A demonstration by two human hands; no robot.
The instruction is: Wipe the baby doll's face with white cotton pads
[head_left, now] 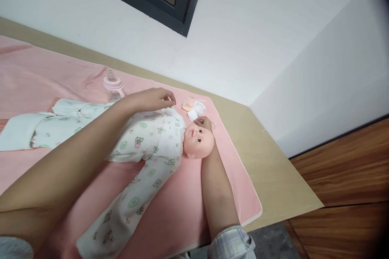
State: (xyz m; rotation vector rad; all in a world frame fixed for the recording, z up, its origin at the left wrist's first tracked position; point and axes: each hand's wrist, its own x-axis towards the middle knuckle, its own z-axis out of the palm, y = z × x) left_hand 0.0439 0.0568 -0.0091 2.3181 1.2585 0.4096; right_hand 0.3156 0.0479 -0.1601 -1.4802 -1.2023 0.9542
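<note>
A baby doll (pixel 199 141) in a white printed sleepsuit (pixel 146 137) lies on its back on a pink blanket (pixel 188 210), head toward the right. My left hand (pixel 158 99) reaches over the doll's chest, fingers pinched together near the suit's shoulder; what they grip is too small to make out. My right hand (pixel 204 122) curls at the top of the doll's head, fingers closed on a small white pad (pixel 192 115), its forearm lying beside the head.
A pink baby bottle (pixel 113 86) stands behind the doll's body. A small pink-and-white cloth bundle (pixel 193 105) lies past the head. The blanket covers a tan table (pixel 273 170) against a white wall, below a dark window frame (pixel 170 12). Wood floor lies right.
</note>
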